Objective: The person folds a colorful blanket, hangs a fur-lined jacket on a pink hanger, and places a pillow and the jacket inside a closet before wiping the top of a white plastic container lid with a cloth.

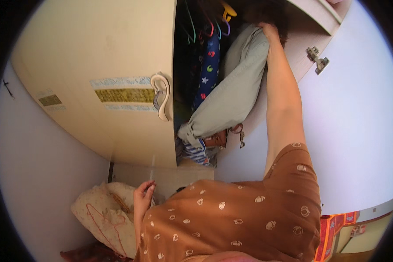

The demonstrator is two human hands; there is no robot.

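Note:
My right hand [269,31] is raised deep into the wardrobe opening, gripping the upper end of a grey-green cloth garment [234,88]. The garment hangs slantwise down to a gathered lower end [187,131]. Its top edge is partly lost in shadow. Beside it hangs a dark blue garment [209,65] printed with coloured figures and stars. My left hand [144,195] is low at my side, fingers loosely bent and a little apart, with nothing seen in it. Near that hand, a pale fabric bundle [100,209] has a pink clothes hanger [106,226] lying on it.
A cream wardrobe door [134,49] with a curved handle [163,96] borders the opening on the left. Metal hinges [317,60] jut out on the right. Plastic hangers [229,14] hang inside; below are a brown leather bag [216,139] and blue-striped cloth [196,152].

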